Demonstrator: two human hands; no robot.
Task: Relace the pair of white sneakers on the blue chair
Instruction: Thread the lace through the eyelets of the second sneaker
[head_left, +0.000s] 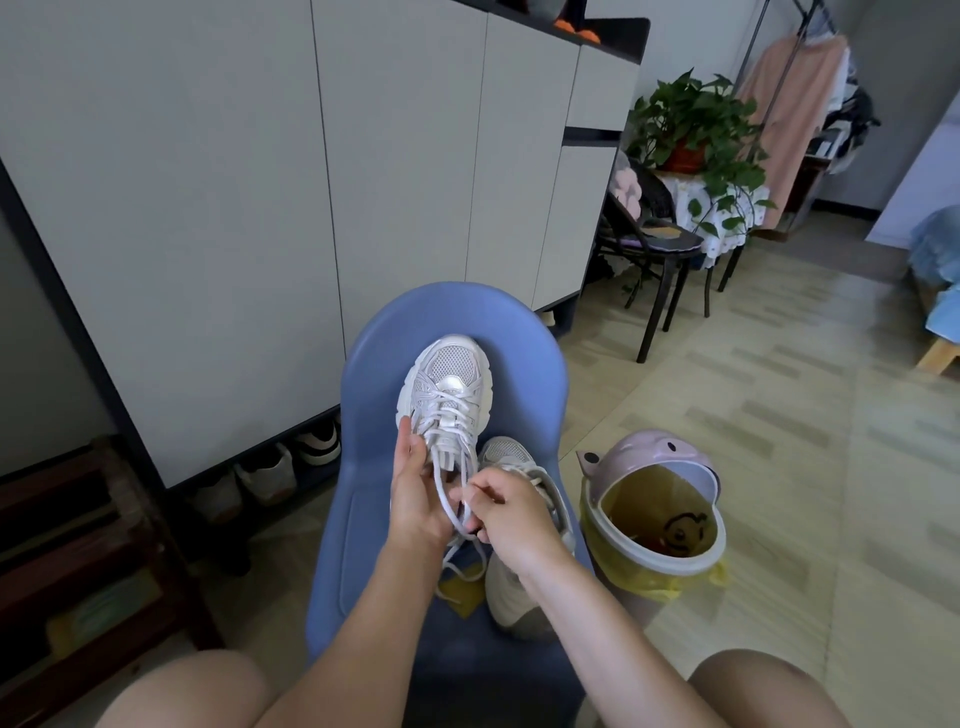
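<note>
A white sneaker (448, 387) lies on the blue chair (524, 332), toe pointing away from me, its laces threaded through most eyelets. My left hand (415, 491) holds this shoe at its near end, thumb along its left side. My right hand (511, 512) pinches the white lace (451, 499) that loops down from the shoe between both hands. The second white sneaker (519, 457) lies to the right behind my right hand, mostly hidden, with its grey sole (506, 597) showing near the seat's front. Loose lace ends trail on the seat.
A pink bin (657, 566) with a yellow liner and open lid stands right of the chair. A tall grey cabinet (234, 182) with shoes under it fills the left. A dark chair (654, 239) and a potted plant (696, 124) stand at the back right. My knees frame the bottom.
</note>
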